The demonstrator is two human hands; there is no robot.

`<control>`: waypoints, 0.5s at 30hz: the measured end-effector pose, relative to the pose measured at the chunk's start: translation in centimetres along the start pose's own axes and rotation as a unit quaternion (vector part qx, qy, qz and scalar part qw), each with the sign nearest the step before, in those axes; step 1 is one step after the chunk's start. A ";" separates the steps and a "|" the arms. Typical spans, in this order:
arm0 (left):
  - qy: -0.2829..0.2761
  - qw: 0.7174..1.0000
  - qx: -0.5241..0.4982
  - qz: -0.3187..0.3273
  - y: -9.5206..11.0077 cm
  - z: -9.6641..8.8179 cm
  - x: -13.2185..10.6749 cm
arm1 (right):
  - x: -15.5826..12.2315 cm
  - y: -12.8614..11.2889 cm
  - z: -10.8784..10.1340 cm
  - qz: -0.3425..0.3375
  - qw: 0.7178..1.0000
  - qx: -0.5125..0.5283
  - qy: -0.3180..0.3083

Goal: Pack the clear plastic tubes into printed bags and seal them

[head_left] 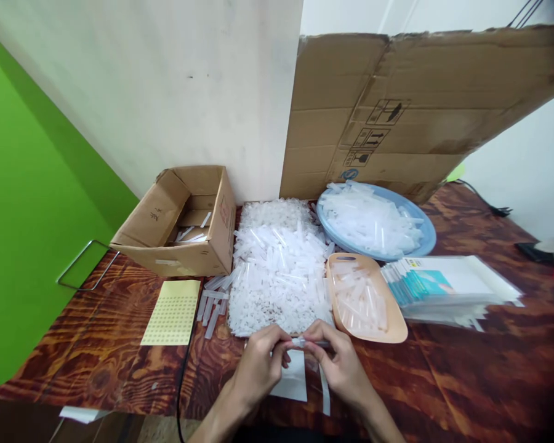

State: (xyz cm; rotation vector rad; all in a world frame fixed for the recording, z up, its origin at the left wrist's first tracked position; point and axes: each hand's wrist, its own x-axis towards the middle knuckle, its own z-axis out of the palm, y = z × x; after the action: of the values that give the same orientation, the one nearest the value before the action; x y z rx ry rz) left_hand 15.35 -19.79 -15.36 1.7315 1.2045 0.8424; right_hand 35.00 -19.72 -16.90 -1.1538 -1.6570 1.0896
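Note:
Between my fingertips, near the table's front edge, is a small clear plastic tube (298,342). My left hand (264,360) pinches its left end with thumb and forefinger. At the other end my right hand (336,360) grips it, fingers curled and partly covering it. A narrow white strip (325,392) shows below my right hand; whether it touches the fingers I cannot tell. Under both hands lies a white sheet (292,380). Just beyond them spreads a heap of small white plastic pieces (277,307), with clear tubes (281,252) piled behind.
An orange tray (392,329) of clear pieces stands right of the heap. Behind it sits a blue basin (427,237) full of tubes. Packaging bags (461,283) are stacked at right. At left are an open cardboard box (194,261), a yellow label sheet (170,314) and a black cable (184,369).

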 end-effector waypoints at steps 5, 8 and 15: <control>-0.056 0.996 0.061 0.026 -0.5 -2.2 1.2 | 0.6 -0.8 0.2 -0.011 1.000 -0.022 -0.013; -0.029 0.987 0.159 0.010 -2.4 -5.8 2.5 | 0.4 -1.3 1.3 -0.028 0.999 -0.033 -0.020; 0.094 0.887 0.426 -0.150 -5.4 -9.6 6.1 | 0.2 -0.9 3.2 -0.021 0.999 -0.019 0.037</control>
State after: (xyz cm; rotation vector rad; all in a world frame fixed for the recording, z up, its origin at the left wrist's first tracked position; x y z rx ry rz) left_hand 6.84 -10.49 -15.87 2.0562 2.1265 0.2848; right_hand 31.71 -20.34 -16.92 -1.1652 -1.6434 0.9824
